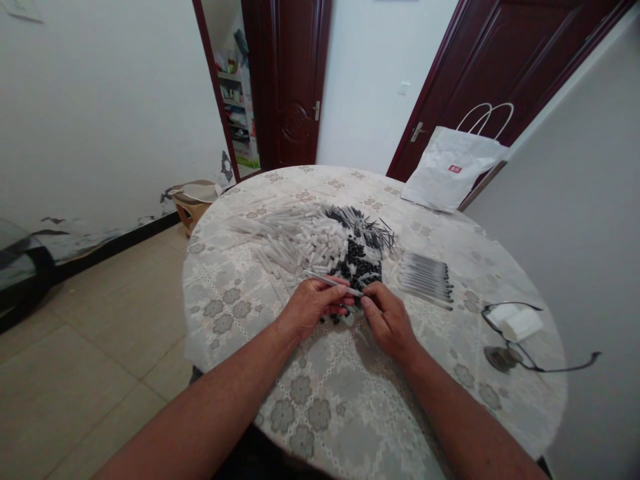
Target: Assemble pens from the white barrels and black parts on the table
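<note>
Holding tube [324, 279], eyeglasses [539, 370] off right, bag [445, 170] beyond

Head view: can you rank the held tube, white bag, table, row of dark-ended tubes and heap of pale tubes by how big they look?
1. Table
2. White bag and heap of pale tubes: too alike to rank
3. Row of dark-ended tubes
4. Held tube

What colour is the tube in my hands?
The tube looks greyish white, best in the head view.
</note>
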`<state>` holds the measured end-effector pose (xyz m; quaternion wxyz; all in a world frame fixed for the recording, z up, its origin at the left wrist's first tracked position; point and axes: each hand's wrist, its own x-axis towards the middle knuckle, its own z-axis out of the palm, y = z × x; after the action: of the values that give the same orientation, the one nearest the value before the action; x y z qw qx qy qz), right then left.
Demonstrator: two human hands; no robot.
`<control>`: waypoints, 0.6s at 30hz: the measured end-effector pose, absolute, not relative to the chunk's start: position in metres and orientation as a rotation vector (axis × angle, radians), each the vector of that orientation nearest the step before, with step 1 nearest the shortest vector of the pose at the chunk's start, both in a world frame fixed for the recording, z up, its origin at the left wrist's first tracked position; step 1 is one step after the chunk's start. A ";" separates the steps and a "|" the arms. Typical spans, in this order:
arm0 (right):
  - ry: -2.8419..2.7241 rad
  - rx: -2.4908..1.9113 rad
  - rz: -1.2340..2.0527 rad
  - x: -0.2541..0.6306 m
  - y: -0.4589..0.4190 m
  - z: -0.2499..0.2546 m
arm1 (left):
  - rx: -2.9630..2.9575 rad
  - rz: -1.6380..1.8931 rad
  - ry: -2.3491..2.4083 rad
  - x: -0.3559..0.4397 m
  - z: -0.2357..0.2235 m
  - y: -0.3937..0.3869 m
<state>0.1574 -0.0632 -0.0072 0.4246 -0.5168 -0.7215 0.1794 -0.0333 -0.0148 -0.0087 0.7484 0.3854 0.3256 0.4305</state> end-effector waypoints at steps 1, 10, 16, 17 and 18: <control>-1.822 -1.298 0.447 0.157 -0.063 -0.007 | 0.846 0.940 0.711 -0.033 -0.008 -0.015; -1.769 -1.310 0.591 0.157 -0.064 -0.013 | 0.854 0.918 0.716 -0.034 -0.009 -0.015; -1.777 -1.324 0.504 0.158 -0.067 -0.009 | 0.869 0.924 0.701 -0.032 -0.009 -0.017; -1.774 -1.327 0.514 0.158 -0.067 -0.010 | 0.870 0.926 0.702 -0.031 -0.009 -0.018; -1.761 -1.333 0.529 0.158 -0.068 -0.012 | 0.872 0.928 0.704 -0.031 -0.008 -0.018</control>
<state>0.1584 -0.0678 -0.0117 0.4217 -0.5324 -0.7030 0.2111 -0.0310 -0.0183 -0.0084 0.7469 0.3985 0.3217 0.4241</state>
